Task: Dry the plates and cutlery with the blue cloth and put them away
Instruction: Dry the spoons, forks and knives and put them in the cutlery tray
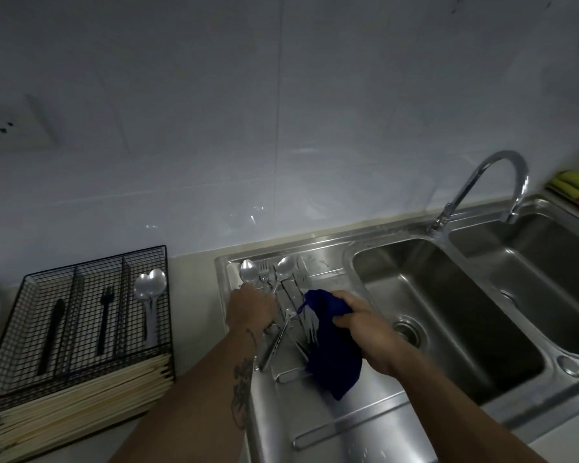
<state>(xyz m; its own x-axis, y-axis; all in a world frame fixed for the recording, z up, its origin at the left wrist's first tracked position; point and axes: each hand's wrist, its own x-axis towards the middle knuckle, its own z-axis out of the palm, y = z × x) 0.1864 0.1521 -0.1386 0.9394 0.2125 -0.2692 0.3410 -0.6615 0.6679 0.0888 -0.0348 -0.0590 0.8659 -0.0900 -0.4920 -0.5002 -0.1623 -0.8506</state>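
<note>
At centre frame the right hand (365, 329) grips the blue cloth (335, 349), which hangs over the steel drainboard (315, 412). Just left, the left hand (249, 310) reaches into the wet cutlery (274, 275); whether its fingers hold anything cannot be told. At lower left, a black wire tray (81, 329) holds spoons (149, 287) on the counter (191, 329).

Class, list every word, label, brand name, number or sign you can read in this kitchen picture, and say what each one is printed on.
None: no readable text anywhere in this view.
White wall socket: only its pin holes show, no lettering.
Stainless steel double sink and curved chrome tap: no brand mark visible.
Black wire cutlery tray: no label.
Dark blue cloth, held in the right hand: no tag or print visible.
</note>
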